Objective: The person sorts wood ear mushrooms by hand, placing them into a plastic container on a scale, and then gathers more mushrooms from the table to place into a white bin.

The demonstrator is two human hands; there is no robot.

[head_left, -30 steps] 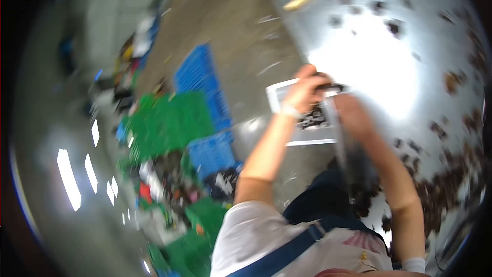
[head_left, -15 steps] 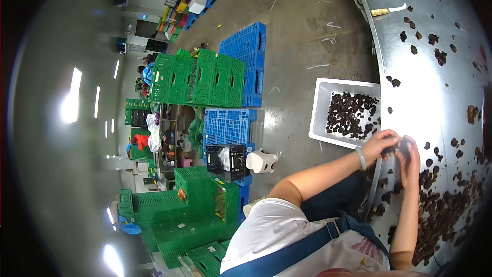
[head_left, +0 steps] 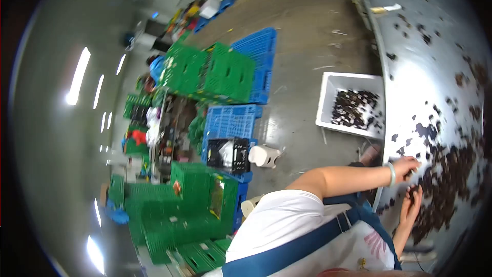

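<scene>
My left hand [head_left: 404, 167], with a pale bracelet at its wrist, is over the metal table [head_left: 405, 87]. Its fingers are curled together; what they hold is too blurred to make out. Just below it in the view is my right hand [head_left: 411, 206], its fingertips closed on a small dark piece [head_left: 413, 190]. Beside both hands a wide spread of dark brown pieces [head_left: 446, 190] covers part of the table. Smaller dark pieces [head_left: 426, 131] lie above my hands in the view. A white bin [head_left: 322, 100] by the table edge holds more such pieces.
A knife with a yellowish handle [head_left: 378, 10] lies at the table's far end. On the floor stand a white stool [head_left: 264, 156], a black crate [head_left: 228, 154], blue pallets [head_left: 230, 120] and stacked green crates [head_left: 225, 74]. Another person in blue [head_left: 157, 66] is behind the crates.
My hands have separated and moved down in the view, towards the denser pieces. Dark pieces now lie near where they were. The whole view has shifted and blurred slightly.
</scene>
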